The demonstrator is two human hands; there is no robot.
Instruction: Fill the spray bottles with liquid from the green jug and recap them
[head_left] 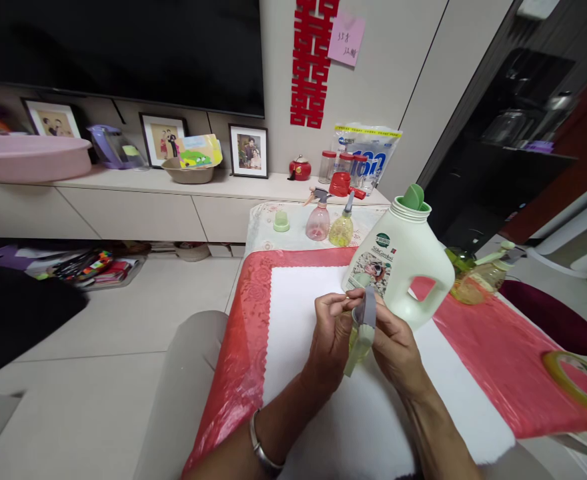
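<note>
In front of my chest, my left hand (331, 340) and my right hand (396, 337) are both closed around a small spray head (367, 320) with a grey top and a pale yellow-green lower part. The fingers hide much of it, so I cannot tell whether a bottle is attached below. A large pale green detergent jug (398, 253) stands just beyond my right hand, with a green scoop-like piece (413, 197) in its open mouth. Behind it are a pink spray bottle (318, 220) and a yellow spray bottle (342, 228). A pale green cap (281, 221) sits to their left.
A white mat (293, 300) lies over a red plastic cover (243, 313) on the table. On the right are an amber spray bottle (481, 280) and a roll of tape (581, 380). A low cabinet (143, 210) with framed photos runs along the wall.
</note>
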